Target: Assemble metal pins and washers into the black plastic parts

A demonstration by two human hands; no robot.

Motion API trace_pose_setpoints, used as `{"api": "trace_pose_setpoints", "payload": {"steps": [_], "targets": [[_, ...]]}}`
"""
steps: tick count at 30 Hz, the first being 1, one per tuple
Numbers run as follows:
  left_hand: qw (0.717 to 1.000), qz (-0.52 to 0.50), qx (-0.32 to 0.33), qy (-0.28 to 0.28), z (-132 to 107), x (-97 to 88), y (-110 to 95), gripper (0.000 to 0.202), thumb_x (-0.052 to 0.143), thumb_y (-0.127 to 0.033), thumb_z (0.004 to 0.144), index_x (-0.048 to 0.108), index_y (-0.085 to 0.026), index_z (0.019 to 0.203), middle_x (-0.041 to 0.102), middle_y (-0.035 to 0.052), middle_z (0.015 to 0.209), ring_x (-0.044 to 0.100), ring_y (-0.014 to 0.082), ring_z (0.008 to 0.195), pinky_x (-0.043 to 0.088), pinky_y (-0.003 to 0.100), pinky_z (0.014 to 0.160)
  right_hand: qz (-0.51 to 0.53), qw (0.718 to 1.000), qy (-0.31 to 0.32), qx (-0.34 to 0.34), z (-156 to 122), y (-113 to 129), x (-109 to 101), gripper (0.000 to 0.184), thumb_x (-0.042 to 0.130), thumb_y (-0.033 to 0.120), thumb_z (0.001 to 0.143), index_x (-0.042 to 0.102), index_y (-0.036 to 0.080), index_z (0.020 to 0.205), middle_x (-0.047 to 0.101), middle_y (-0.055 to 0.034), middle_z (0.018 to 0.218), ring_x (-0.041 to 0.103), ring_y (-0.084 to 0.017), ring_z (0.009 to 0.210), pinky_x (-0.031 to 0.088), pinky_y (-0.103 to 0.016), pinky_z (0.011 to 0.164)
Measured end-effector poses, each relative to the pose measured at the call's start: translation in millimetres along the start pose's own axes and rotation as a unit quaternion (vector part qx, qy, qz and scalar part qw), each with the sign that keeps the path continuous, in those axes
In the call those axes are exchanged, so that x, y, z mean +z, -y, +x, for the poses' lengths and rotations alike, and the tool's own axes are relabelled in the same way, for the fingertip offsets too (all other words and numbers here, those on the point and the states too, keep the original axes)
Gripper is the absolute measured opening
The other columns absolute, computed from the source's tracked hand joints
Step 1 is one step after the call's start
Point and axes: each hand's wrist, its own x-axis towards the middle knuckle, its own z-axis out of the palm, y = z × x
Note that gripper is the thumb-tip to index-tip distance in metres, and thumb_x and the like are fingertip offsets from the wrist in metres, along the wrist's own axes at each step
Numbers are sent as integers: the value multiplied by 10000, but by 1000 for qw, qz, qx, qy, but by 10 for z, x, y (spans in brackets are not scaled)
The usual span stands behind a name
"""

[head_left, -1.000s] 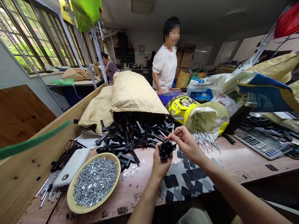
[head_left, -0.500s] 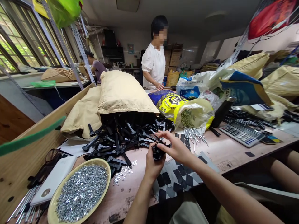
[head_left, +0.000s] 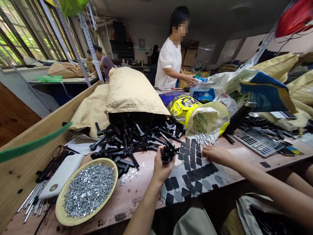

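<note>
My left hand [head_left: 160, 169] is closed around a small bunch of black plastic clamp-like parts [head_left: 168, 152], held above the table. My right hand [head_left: 212, 154] reaches out to the front of a bag of long thin screws [head_left: 201, 125], with its fingers bent together close to the screw tips. Whatever lies between those fingertips is too small to make out. Below and between the hands lies a sheet of dark adhesive-looking pads [head_left: 192, 178]. A heap of similar black plastic parts [head_left: 124, 145] spills from a tan sack [head_left: 137, 94] beyond my left hand.
A yellow bowl [head_left: 58, 209] of small metal nuts [head_left: 90, 189] stands at the left, with loose nuts [head_left: 132, 173] beside it. A calculator [head_left: 258, 142] and a dark bottle [head_left: 241, 117] are at the right. Across the table, a person in white [head_left: 168, 63] stands reaching toward plastic bags.
My right hand has left the black parts in my left hand and moved right to the screws. The person across the table has lifted their hands toward the bags. The view has shifted slightly.
</note>
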Motion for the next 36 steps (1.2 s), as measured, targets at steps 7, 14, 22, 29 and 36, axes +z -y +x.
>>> {"api": "trace_pose_setpoints", "payload": {"steps": [7,14,22,29,36], "targets": [[1000,13,-11,5,-8,-10,-3,328,700,-231,779,513,-214,1048,641,4,908,623,163,830,496,262,783,200,950,-238,-8,209,707,-626,220,584,291,905,565,226,1114,657,-61,922,658,-201,813,581,-327,688],[999,42,-2,21,-27,20,14,400,681,-156,737,521,-227,1097,657,10,963,631,173,848,498,272,793,296,893,-322,-105,415,2016,-778,203,547,283,962,589,258,1158,661,-59,1011,659,-198,917,585,-359,840],[998,51,12,30,-3,29,22,456,677,-147,741,516,-223,1161,655,28,1029,631,185,885,496,274,785,233,926,-274,-113,579,1992,-537,236,436,210,1003,649,240,1100,672,-73,982,573,-235,952,515,-420,864],[998,46,18,37,16,6,14,358,674,-192,784,521,-217,1108,645,33,1017,623,180,881,494,279,796,181,907,-377,-56,548,1868,-373,223,464,201,957,588,227,1141,654,-84,1127,579,-246,1104,394,-491,1072],[1000,2,4,-15,20,-42,-25,362,726,-240,786,531,-214,1090,651,22,969,625,173,882,497,272,812,-27,922,-167,349,529,591,64,257,536,366,933,636,140,861,695,-144,892,656,-277,829,462,-350,708]]}}
